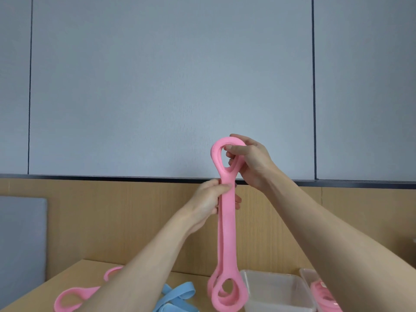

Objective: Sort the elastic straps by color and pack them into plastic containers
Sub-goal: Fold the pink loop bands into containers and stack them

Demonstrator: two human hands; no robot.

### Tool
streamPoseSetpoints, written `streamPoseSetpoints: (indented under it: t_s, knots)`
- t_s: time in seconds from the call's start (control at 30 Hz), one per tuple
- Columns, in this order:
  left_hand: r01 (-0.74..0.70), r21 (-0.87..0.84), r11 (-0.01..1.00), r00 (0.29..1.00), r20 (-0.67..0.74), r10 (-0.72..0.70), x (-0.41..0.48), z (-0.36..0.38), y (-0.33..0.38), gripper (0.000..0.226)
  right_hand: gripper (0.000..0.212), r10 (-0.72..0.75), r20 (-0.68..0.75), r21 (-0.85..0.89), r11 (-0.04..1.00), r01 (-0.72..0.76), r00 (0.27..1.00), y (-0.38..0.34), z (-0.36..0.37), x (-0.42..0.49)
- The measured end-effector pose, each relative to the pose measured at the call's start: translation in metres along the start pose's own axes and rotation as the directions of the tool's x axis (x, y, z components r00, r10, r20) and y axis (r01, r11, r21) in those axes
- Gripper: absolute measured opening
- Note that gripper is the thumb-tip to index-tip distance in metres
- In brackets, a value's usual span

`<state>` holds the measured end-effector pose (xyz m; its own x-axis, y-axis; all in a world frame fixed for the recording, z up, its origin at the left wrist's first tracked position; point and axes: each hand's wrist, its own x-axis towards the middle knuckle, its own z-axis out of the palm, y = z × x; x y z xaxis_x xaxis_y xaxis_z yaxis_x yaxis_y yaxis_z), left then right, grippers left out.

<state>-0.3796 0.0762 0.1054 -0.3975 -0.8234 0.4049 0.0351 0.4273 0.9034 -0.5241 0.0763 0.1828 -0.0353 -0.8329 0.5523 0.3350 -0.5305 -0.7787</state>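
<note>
A pink elastic strap (227, 221) hangs folded in front of me, raised well above the table. My right hand (249, 161) grips its top loop, fingers through the opening. My left hand (211, 202) pinches the doubled band just below that loop. The strap's two lower loops dangle beside a clear plastic container (279, 289) that looks empty. A second clear container (315, 289) at the right holds pink straps, partly hidden by my right forearm. On the table to the left lie another pink strap (67, 299) and blue straps (177, 296).
The wooden table (74, 273) runs along the bottom, backed by a wooden wall panel (112, 221). A grey padded seat back (22, 244) stands at the left. Only the near strip of the table shows.
</note>
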Motion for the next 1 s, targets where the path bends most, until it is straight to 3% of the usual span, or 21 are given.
streamPoseSetpoints:
  t_s: [0.2,0.43,0.7,0.87,1.0]
  knots:
    - [0.072,0.095,0.993,0.993,0.087,-0.08,-0.013,0.003,-0.033,0.029,0.037,-0.004,-0.004,0.078,0.997,0.004,1.0,-0.008,0.013,-0.001]
    - [0.205,0.162,0.965,0.96,0.158,-0.23,-0.041,0.007,-0.084,0.037,0.035,-0.028,-0.076,0.037,0.999,0.031,0.997,-0.021,0.019,-0.002]
    - [0.273,0.21,0.939,0.944,0.128,-0.303,-0.055,0.015,-0.126,0.035,0.033,-0.063,-0.129,0.034,0.997,0.068,0.99,-0.028,0.015,0.002]
    - [0.28,0.109,0.954,0.955,0.07,-0.289,-0.059,0.015,-0.133,0.03,0.035,-0.11,-0.179,-0.001,0.994,0.111,0.978,-0.043,-0.005,0.006]
    - [0.323,-0.102,0.941,0.946,0.024,-0.323,-0.061,0.005,-0.13,0.031,0.037,-0.159,-0.215,-0.1,0.985,0.14,0.964,-0.054,-0.036,0.005]
